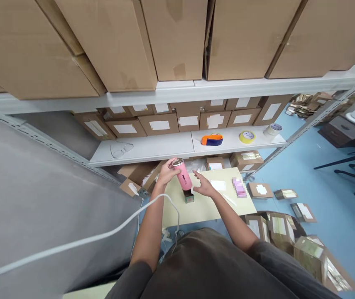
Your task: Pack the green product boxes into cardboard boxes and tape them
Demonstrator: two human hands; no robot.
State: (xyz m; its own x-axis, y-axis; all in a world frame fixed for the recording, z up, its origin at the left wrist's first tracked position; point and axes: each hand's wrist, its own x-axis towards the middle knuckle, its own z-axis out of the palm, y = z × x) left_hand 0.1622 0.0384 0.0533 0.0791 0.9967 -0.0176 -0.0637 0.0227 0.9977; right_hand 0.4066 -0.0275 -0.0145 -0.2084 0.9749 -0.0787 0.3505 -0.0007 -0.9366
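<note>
My left hand (166, 172) grips a pink tumbler (184, 176) near its metallic lid. The tumbler leans, its base just over a small green box (189, 199) whose dark inside shows; I cannot tell whether the base is in the box. To the right of the tumbler is my right hand (204, 186), fingers apart, holding nothing and close to its lower side. Under both hands lies a pale yellow tabletop (200, 211). On it, a white label sheet (217, 185) and a blurred pink item (239, 187) rest to the right.
Above the table, a white shelf (161, 145) bears glasses (121, 150), an orange-and-blue tape dispenser (212, 140), yellow tape (247, 136) and labelled cartons (159, 124). Large boxes (177, 41) fill the upper shelf. A white cable (102, 235) crosses my left arm. Parcels (260, 190) lie on the blue floor.
</note>
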